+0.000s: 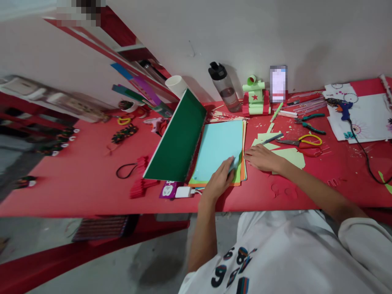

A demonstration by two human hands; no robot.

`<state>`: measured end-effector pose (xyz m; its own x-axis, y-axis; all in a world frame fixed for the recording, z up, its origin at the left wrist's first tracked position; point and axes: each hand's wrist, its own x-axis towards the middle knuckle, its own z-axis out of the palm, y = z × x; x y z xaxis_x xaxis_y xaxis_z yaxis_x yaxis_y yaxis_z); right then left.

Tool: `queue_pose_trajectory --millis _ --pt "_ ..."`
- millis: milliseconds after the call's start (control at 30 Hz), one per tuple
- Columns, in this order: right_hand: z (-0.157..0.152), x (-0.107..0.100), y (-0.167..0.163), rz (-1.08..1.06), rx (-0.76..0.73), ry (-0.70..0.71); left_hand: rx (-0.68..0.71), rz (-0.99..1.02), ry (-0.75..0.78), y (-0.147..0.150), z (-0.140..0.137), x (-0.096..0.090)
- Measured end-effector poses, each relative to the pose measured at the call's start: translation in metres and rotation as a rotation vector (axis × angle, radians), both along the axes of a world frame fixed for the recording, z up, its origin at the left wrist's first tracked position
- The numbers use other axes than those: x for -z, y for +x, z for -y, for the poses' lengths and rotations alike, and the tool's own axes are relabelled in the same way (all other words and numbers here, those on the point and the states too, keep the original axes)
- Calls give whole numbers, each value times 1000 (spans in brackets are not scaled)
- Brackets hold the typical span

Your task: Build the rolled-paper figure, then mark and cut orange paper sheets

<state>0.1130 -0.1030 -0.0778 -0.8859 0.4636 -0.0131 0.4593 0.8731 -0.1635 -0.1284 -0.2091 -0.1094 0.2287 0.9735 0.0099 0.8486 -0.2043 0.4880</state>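
A stack of coloured paper lies on the red table, with a light blue sheet (219,141) on top and green and orange edges below. My left hand (218,181) is closed on the blue sheet near its lower right corner, which is bent up. Fingers stretched out, my right hand (260,158) rests at the right edge of the stack, over pale green paper scraps (290,157). Its fingertips are partly hidden. To the left of the stack, a dark green board (180,141) stands tilted like an open cover.
Right of the stack lie yellow-and-red-handled scissors (310,141), teal-handled pliers (312,122) and a blue glue gun (344,110) with a cord. Behind stand a water bottle (226,90), a green paper model (255,98) and a phone (278,83). A white charger (183,192) sits near the front edge.
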Motion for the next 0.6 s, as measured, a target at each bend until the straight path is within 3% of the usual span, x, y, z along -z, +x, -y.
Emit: queue_pose_trajectory --millis 167,300,433,500,600 --pt "4 24 -3 -125 53 24 4 69 58 -9 -1 7" --pt "9 33 -4 -187 2 89 -52 278 286 -18 -6 22" --pt "12 34 -2 -186 -37 128 -52 200 470 -20 -8 27" --pt "12 35 -1 -187 -50 137 -28 142 441 -19 -7 24" --pt "11 37 0 -179 -67 142 -59 75 282 -15 -3 15"
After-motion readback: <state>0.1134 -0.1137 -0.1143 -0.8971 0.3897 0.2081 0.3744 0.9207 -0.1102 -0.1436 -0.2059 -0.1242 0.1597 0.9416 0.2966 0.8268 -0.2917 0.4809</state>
